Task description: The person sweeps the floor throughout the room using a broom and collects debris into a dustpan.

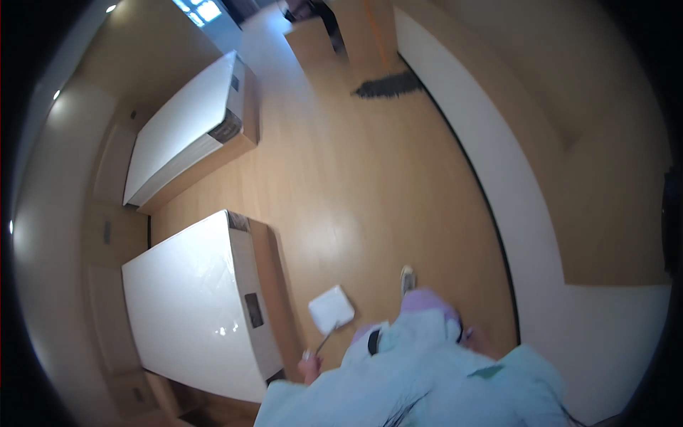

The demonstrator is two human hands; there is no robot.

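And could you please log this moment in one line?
left hand: holds dustpan; right hand: blurred, grip unclear; mop: farther ahead; near mattress: left

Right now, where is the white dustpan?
In the head view, the white dustpan is below centre, slightly left, just right of the nearer mattress; its handle runs to your left hand.

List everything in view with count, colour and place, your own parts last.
Dustpan: one, white, lower centre
Mattresses: two, white, left side
Bed bases: two, tan, under the mattresses
Mop: one, dark grey with orange handle, top, near the wall
Boxy furniture: count unclear, tan, top
Blurred shape: one, black, beside the furniture
Window: one, bluish-white, top left
Floor: one, tan, middle
Wall: one, white and tan, right
Shoe: one, greyish, lower centre
Top: one, pale blue, bottom
Left hand: one, bare, gripping the dustpan's handle
Right hand: one, bare, blurred, lower right
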